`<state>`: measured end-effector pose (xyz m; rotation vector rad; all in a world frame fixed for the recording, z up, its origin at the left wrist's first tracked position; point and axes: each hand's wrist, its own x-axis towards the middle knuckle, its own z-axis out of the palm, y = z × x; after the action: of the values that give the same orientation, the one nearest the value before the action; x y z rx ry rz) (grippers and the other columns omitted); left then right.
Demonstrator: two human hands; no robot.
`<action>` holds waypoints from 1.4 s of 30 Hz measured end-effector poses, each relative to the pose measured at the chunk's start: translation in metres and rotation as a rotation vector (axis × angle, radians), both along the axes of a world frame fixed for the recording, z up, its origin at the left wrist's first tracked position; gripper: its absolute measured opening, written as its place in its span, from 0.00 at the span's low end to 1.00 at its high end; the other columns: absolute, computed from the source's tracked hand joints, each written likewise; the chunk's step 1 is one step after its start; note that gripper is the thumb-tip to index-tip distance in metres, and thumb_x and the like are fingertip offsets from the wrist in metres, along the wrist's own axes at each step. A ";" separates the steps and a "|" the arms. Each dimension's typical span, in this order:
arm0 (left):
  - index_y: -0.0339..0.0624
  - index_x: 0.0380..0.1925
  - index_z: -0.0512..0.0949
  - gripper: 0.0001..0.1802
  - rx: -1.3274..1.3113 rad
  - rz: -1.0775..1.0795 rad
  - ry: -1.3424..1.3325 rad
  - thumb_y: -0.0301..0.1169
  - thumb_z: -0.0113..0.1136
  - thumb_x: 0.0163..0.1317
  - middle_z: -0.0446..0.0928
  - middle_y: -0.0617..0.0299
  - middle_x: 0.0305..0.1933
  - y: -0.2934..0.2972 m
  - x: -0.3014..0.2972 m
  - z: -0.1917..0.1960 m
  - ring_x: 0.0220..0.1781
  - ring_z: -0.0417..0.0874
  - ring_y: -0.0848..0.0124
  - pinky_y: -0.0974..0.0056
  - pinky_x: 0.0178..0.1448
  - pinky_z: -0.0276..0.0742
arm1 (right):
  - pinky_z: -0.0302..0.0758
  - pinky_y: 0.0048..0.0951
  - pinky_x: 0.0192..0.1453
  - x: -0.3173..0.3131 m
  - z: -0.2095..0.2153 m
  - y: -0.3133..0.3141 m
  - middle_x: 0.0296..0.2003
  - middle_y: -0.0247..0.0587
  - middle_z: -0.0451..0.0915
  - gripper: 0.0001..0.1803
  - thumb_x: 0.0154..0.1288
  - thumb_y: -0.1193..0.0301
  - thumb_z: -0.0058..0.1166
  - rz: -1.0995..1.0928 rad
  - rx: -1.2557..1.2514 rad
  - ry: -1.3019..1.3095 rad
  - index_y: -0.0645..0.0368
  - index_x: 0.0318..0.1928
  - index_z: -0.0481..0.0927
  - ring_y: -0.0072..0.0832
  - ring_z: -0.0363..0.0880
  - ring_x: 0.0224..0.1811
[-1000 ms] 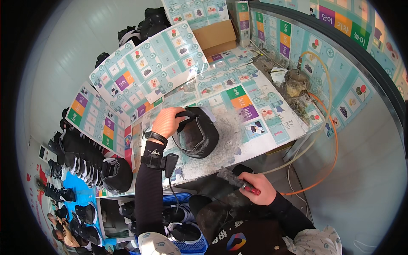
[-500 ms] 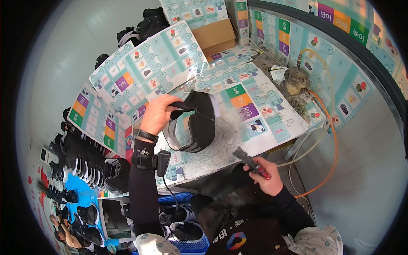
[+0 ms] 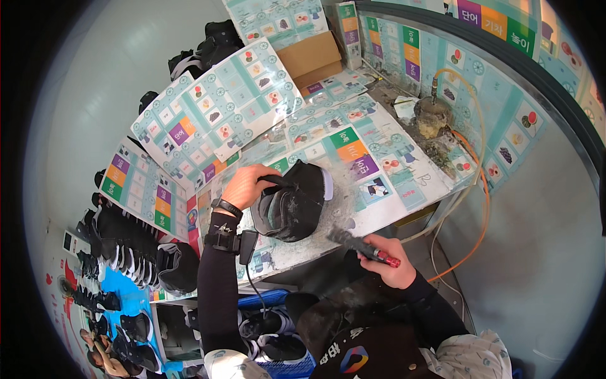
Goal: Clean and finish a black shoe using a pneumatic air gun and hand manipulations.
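Observation:
My left hand (image 3: 249, 188) is closed on the upper edge of a black shoe upper (image 3: 291, 211) with a pale grey strip on its far right side. The upper rests on or just above the dusty white worktable (image 3: 353, 237), its opening facing me. In front of the table edge, my right hand (image 3: 391, 262) wraps round a brush-like black tool (image 3: 361, 246) with a red end. The tool's dark tip is blurred and points left, toward the upper, with a small gap between them.
A grimy pot (image 3: 433, 117) with yellowish residue stands at the back right, with a beige tube and an orange hose (image 3: 487, 215) nearby. Patterned boards (image 3: 218, 101) line the table's back left. Black shoes stand in rows at left; a blue basket (image 3: 297, 366) holds more below.
My left hand has lowered the shoe upper and tipped it, so its opening looks different. My right hand has shifted slightly left with the tool, bringing its tip closer to the upper.

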<state>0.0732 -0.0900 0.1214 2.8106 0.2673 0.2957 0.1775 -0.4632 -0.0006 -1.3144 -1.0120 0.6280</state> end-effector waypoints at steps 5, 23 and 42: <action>0.41 0.47 0.89 0.13 -0.068 0.018 -0.003 0.27 0.67 0.62 0.88 0.47 0.46 0.006 -0.004 -0.004 0.49 0.87 0.46 0.51 0.56 0.81 | 0.78 0.33 0.44 -0.003 -0.004 0.002 0.31 0.47 0.85 0.10 0.60 0.79 0.64 -0.052 -0.015 -0.013 0.65 0.42 0.80 0.45 0.86 0.34; 0.42 0.50 0.89 0.15 -0.086 0.067 0.001 0.25 0.68 0.62 0.88 0.50 0.48 0.004 -0.015 -0.010 0.50 0.88 0.50 0.54 0.57 0.81 | 0.79 0.37 0.43 -0.007 -0.019 -0.003 0.31 0.51 0.85 0.11 0.59 0.78 0.63 0.003 -0.109 -0.099 0.66 0.43 0.80 0.50 0.87 0.36; 0.39 0.53 0.81 0.15 0.218 0.502 -0.417 0.33 0.64 0.71 0.84 0.43 0.46 -0.053 -0.134 0.039 0.49 0.85 0.41 0.46 0.52 0.81 | 0.76 0.34 0.39 0.038 -0.019 0.028 0.29 0.43 0.81 0.23 0.58 0.82 0.60 -0.226 -0.211 -0.374 0.67 0.56 0.81 0.30 0.79 0.30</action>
<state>-0.0611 -0.1434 0.1603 2.7532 0.8829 1.0604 0.2151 -0.4350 -0.0198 -1.7492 -1.0952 0.3273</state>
